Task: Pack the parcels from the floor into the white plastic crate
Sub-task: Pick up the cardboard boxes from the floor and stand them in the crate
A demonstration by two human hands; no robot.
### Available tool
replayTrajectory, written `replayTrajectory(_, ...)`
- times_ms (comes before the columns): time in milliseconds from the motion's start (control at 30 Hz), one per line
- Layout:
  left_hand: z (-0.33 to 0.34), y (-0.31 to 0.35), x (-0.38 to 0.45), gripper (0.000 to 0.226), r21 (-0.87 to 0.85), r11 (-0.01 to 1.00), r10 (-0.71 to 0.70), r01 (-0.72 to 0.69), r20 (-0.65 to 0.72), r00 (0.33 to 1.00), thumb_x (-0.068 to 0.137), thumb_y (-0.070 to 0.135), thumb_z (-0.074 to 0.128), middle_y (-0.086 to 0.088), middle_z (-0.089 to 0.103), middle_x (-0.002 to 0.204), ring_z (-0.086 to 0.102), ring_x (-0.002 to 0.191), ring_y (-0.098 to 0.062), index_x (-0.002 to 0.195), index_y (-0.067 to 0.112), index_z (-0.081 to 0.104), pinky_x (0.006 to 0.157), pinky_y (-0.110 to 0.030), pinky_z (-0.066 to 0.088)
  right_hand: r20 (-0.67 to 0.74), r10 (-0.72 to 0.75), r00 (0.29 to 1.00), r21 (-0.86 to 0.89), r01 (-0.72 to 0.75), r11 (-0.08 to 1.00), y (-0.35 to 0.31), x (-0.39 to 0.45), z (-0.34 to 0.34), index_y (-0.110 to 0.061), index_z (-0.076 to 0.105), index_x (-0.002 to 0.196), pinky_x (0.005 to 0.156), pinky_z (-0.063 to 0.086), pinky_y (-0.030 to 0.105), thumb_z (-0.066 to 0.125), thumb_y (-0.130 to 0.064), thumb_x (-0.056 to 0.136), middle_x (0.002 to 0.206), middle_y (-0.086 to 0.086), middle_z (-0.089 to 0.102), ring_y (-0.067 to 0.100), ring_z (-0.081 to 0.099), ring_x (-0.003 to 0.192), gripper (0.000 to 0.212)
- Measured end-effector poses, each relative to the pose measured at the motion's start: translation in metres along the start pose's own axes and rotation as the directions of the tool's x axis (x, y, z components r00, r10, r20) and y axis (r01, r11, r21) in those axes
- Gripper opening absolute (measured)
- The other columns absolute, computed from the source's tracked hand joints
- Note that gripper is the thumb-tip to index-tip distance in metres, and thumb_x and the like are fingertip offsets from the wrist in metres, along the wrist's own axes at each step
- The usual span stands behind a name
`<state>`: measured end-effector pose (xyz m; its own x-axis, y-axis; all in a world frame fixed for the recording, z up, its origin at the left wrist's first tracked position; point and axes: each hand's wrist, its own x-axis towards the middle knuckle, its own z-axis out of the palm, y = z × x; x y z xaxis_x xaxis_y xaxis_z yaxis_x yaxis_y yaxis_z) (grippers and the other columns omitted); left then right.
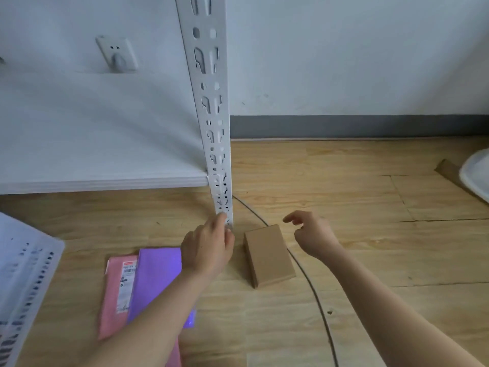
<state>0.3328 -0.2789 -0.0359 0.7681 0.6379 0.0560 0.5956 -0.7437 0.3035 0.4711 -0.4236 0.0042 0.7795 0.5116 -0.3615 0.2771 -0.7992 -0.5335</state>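
The wall [344,54] fills the top of the view, far beyond both hands, with a grey skirting [357,126] along its foot. The wooden floor [370,234] spreads under and around the hands. A white shelf [100,144] lies ahead and to the left of the left hand [206,247], and its slotted post [211,107] rises straight up from just past that hand's fingertips, which overlap the post's foot; whether they touch it cannot be told. A socket [116,53] sits on the wall high above the left hand.

The white crate [23,282], its side pierced with dark slots, stands at the left edge, well to the left of the left forearm. A white rounded object [476,176] shows at the right edge, far right of the right hand [313,238], partly cut off.

The purple parcel [156,282] lies flat on the floor just left of the left wrist, its lower part hidden under the forearm. The pink parcel [116,295], with a printed label, lies half beneath the purple one, further left.

The brown box [268,255] rests on the floor between the two hands, touched by neither. A dark cable [315,292] curves past the box, under the right forearm.

The left hand holds nothing, fingers loosely extended forward. The right hand is empty too, fingers loosely curled, hovering just right of the box.
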Motion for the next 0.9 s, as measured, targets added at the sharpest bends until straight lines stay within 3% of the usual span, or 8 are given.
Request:
replayTrajectory(233, 0.111, -0.017, 0.011, 0.036, -0.022, 0.996, -0.080, 0.085, 0.168, 0.983, 0.091, 0.027, 0.040, -0.004, 0.052, 0.117, 0.055, 0.101, -0.029, 0.127, 0.027, 0.045, 0.066, -0.032, 0.041, 0.003, 0.015, 1.000, 0.063, -0.015, 0.998, 0.062, 0.051, 0.090, -0.026, 0.053, 0.126, 0.070, 0.047, 0.030, 0.038, 0.007, 0.079, 0.131, 0.009, 0.051, 0.024, 0.058, 0.096, 0.059)
replayTrajectory(333, 0.143, -0.019, 0.009, 0.038, -0.185, 0.951, -0.182, 0.249, 0.318, 0.931, 0.092, 0.024, 0.040, -0.007, 0.051, 0.122, 0.053, 0.107, -0.029, 0.130, 0.028, 0.043, 0.080, -0.034, 0.044, 0.110, 0.042, 0.993, 0.057, -0.049, 0.997, 0.089, 0.054, 0.121, -0.031, 0.042, 0.134, 0.087, 0.045, 0.033, 0.041, -0.002, 0.082, 0.136, 0.013, 0.039, 0.029, 0.047, 0.113, 0.059)
replayTrajectory(500, 0.175, -0.011, 0.000, 0.051, -0.348, 0.837, -0.161, 0.422, 0.582, 0.797, 0.094, 0.024, 0.039, -0.005, 0.058, 0.087, 0.054, 0.069, -0.023, 0.142, 0.036, 0.024, 0.064, -0.031, 0.043, 0.285, 0.129, 0.950, 0.112, -0.167, 0.980, 0.115, 0.048, 0.150, -0.049, 0.014, 0.140, 0.110, 0.025, 0.049, 0.055, -0.021, 0.085, 0.150, 0.011, -0.002, 0.038, 0.013, 0.135, 0.074)
replayTrajectory(567, 0.181, -0.006, 0.000, 0.058, -0.389, 0.778, -0.148, 0.493, 0.649, 0.746, 0.096, 0.026, 0.038, -0.006, 0.061, 0.096, 0.050, 0.061, -0.018, 0.144, 0.043, 0.010, 0.056, -0.028, 0.042, 0.267, 0.101, 0.958, 0.222, -0.164, 0.961, 0.118, 0.048, 0.156, -0.049, 0.009, 0.141, 0.109, 0.030, 0.048, 0.053, -0.021, 0.087, 0.152, 0.011, 0.002, 0.036, 0.023, 0.134, 0.075)
replayTrajectory(667, 0.185, 0.001, 0.000, 0.068, -0.457, 0.665, -0.146, 0.591, 0.697, 0.702, 0.097, 0.028, 0.038, -0.003, 0.047, 0.135, 0.057, 0.087, -0.022, 0.143, 0.046, -0.008, 0.075, -0.035, 0.051, 0.246, 0.066, 0.967, 0.369, -0.156, 0.916, 0.118, 0.048, 0.160, -0.048, 0.008, 0.143, 0.101, 0.041, 0.045, 0.049, -0.018, 0.091, 0.146, 0.012, 0.020, 0.029, 0.043, 0.120, 0.072)
replayTrajectory(733, 0.183, 0.004, -0.001, 0.068, -0.469, 0.644, -0.157, 0.604, 0.692, 0.705, 0.097, 0.030, 0.038, 0.000, 0.048, 0.130, 0.057, 0.092, -0.022, 0.143, 0.046, -0.009, 0.076, -0.035, 0.049, 0.198, 0.077, 0.977, 0.428, -0.157, 0.890, 0.114, 0.047, 0.159, -0.049, 0.010, 0.142, 0.097, 0.043, 0.041, 0.046, -0.020, 0.093, 0.141, 0.013, 0.027, 0.025, 0.047, 0.109, 0.068)
replayTrajectory(833, 0.164, 0.008, -0.002, 0.063, -0.521, 0.644, -0.132, 0.561, 0.646, 0.752, 0.097, 0.029, 0.040, 0.010, 0.048, 0.098, 0.045, 0.067, -0.005, 0.144, 0.045, 0.001, 0.059, -0.020, 0.039, 0.135, 0.100, 0.986, 0.497, -0.154, 0.854, 0.102, 0.038, 0.147, -0.053, 0.015, 0.139, 0.084, 0.040, 0.031, 0.046, -0.027, 0.093, 0.132, 0.011, 0.028, 0.020, 0.044, 0.095, 0.060)
replayTrajectory(900, 0.135, 0.017, -0.007, 0.056, -0.559, 0.603, -0.145, 0.569, 0.624, 0.767, 0.096, 0.033, 0.041, 0.005, 0.039, 0.112, 0.044, 0.075, -0.003, 0.141, 0.048, 0.012, 0.068, -0.020, 0.038, 0.117, 0.124, 0.985, 0.533, -0.167, 0.829, 0.088, 0.025, 0.128, -0.055, 0.020, 0.136, 0.081, 0.037, 0.029, 0.047, -0.033, 0.092, 0.125, 0.008, 0.029, 0.020, 0.042, 0.094, 0.056)
